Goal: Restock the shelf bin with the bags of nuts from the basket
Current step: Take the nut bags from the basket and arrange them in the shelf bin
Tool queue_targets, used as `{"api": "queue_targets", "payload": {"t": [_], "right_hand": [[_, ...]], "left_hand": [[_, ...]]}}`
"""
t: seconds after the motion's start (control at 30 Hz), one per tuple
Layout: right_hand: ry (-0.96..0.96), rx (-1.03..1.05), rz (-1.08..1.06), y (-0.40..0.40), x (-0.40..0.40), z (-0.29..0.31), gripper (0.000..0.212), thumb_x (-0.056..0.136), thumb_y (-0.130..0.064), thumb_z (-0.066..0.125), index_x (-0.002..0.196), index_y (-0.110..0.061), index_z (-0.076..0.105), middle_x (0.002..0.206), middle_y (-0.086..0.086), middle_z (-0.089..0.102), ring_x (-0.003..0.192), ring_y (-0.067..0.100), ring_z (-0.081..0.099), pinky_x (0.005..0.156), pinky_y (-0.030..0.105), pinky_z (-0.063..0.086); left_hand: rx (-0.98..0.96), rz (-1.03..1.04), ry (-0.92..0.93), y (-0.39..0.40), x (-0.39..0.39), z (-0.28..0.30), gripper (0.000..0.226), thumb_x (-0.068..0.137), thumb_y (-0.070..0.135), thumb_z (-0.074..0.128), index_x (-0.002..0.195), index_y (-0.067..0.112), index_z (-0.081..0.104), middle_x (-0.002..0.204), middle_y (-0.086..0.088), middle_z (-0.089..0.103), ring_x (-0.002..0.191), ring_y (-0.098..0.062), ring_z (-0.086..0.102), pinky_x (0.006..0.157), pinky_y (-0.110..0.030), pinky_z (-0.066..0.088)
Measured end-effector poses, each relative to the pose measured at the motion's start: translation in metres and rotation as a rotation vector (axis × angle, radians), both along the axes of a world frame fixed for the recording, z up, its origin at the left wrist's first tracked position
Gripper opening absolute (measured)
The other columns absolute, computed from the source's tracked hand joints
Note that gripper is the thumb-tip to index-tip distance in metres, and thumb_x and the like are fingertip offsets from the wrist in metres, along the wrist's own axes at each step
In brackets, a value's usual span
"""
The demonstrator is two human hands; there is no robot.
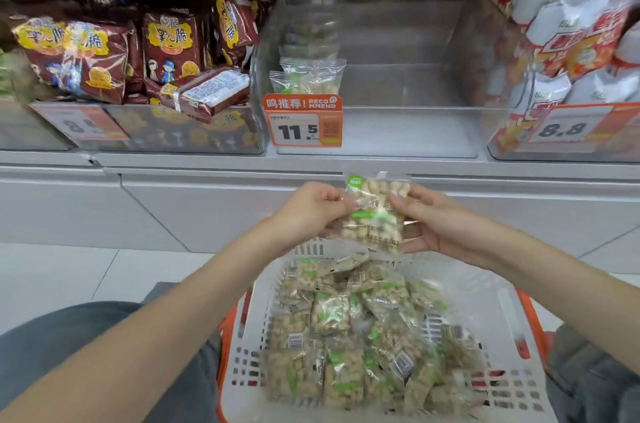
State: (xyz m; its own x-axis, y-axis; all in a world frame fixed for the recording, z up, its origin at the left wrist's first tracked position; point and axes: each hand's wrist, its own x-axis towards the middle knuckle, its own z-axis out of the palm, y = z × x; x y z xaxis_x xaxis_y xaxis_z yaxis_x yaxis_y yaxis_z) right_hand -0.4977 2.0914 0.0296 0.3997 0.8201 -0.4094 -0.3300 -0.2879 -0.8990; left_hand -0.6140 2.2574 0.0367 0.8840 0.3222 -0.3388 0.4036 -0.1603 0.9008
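Note:
A clear bag of nuts with green labels hangs upright above the basket, held from both sides. My left hand pinches its left edge and my right hand grips its right edge. Below them the white basket with an orange frame holds several more bags of nuts in a loose pile. On the shelf above stands the clear shelf bin. Two bags of nuts stand at its left front, behind a price tag. Most of the bin's floor is bare.
A price tag reading 11.5 hangs on the bin's front left. Dark red snack packs fill the bin to the left. White and red bags fill the bin to the right. My knees flank the basket on the tiled floor.

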Motion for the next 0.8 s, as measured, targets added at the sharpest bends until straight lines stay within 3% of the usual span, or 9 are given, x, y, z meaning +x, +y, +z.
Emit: {"api": "queue_targets", "payload": {"t": [0.07,0.13,0.23,0.4,0.53,0.63,0.73,0.8], "right_hand": [[-0.098,0.059,-0.009,-0.003,-0.003,0.019,0.036,0.077,-0.032,0.061,0.110,-0.018,0.057,0.082,0.000,0.071,0.066,0.013,0.068,0.061,0.029,0.059],[-0.173,0.090,-0.023,-0.007,-0.008,0.030,0.032,0.077,-0.028,0.062,0.107,-0.018,0.059,0.081,0.000,0.072,0.067,0.013,0.068,0.062,0.029,0.059],[-0.181,0.125,-0.038,-0.009,-0.012,0.037,0.028,0.077,-0.028,0.062,0.104,-0.021,0.060,0.084,0.002,0.073,0.070,0.013,0.069,0.063,0.028,0.059],[-0.173,0.150,-0.041,-0.004,-0.007,0.051,0.025,0.074,-0.032,0.060,0.093,-0.016,0.062,0.085,0.000,0.073,0.074,0.015,0.071,0.057,0.024,0.057],[-0.228,0.130,-0.055,0.001,-0.005,0.050,0.050,0.067,-0.041,0.068,0.097,-0.002,0.060,0.088,0.008,0.071,0.078,0.019,0.071,0.060,0.029,0.060],[-0.231,0.219,-0.095,0.007,-0.004,0.050,0.049,0.056,-0.045,0.078,0.092,-0.014,0.069,0.090,0.007,0.070,0.085,0.016,0.070,0.064,0.029,0.059],[-0.285,0.336,-0.224,0.021,0.000,0.063,0.045,0.055,-0.043,0.077,0.093,-0.020,0.070,0.088,-0.002,0.071,0.087,0.010,0.068,0.070,0.027,0.057],[-0.331,0.408,-0.347,0.037,0.009,0.081,0.038,0.059,-0.036,0.074,0.090,-0.017,0.065,0.082,-0.005,0.071,0.084,0.008,0.068,0.073,0.029,0.058]], "left_hand": [[-0.043,-0.055,-0.020,0.002,-0.009,0.025,0.013,0.087,0.022,0.066,0.086,0.009,0.066,0.056,0.008,0.057,0.052,-0.002,0.054,0.055,-0.013,0.048],[-0.107,-0.146,0.008,0.004,-0.019,0.038,0.025,0.078,0.015,0.073,0.101,0.013,0.065,0.071,0.003,0.070,0.063,-0.006,0.064,0.061,-0.017,0.053],[-0.059,-0.132,-0.018,0.006,-0.028,0.053,0.044,0.070,-0.001,0.076,0.099,0.027,0.059,0.071,0.003,0.074,0.065,-0.007,0.069,0.061,-0.015,0.052],[-0.122,-0.085,-0.077,0.008,-0.032,0.062,0.040,0.065,-0.001,0.073,0.092,0.026,0.062,0.072,-0.005,0.074,0.064,-0.009,0.069,0.064,-0.019,0.057],[-0.123,-0.063,-0.072,0.010,-0.033,0.061,0.040,0.073,-0.006,0.069,0.094,0.027,0.060,0.069,-0.002,0.074,0.061,-0.007,0.068,0.062,-0.018,0.057],[-0.128,-0.037,-0.111,0.016,-0.032,0.066,0.043,0.075,-0.008,0.068,0.100,0.026,0.060,0.076,-0.001,0.075,0.069,-0.007,0.070,0.065,-0.017,0.056],[0.090,0.139,-0.154,0.034,-0.029,0.071,0.040,0.076,0.001,0.074,0.109,0.020,0.063,0.085,-0.001,0.076,0.079,-0.011,0.071,0.075,-0.022,0.056],[0.296,0.295,-0.164,0.053,-0.027,0.072,0.031,0.076,0.010,0.076,0.104,0.021,0.066,0.086,0.002,0.074,0.083,-0.013,0.070,0.079,-0.030,0.055]]}}
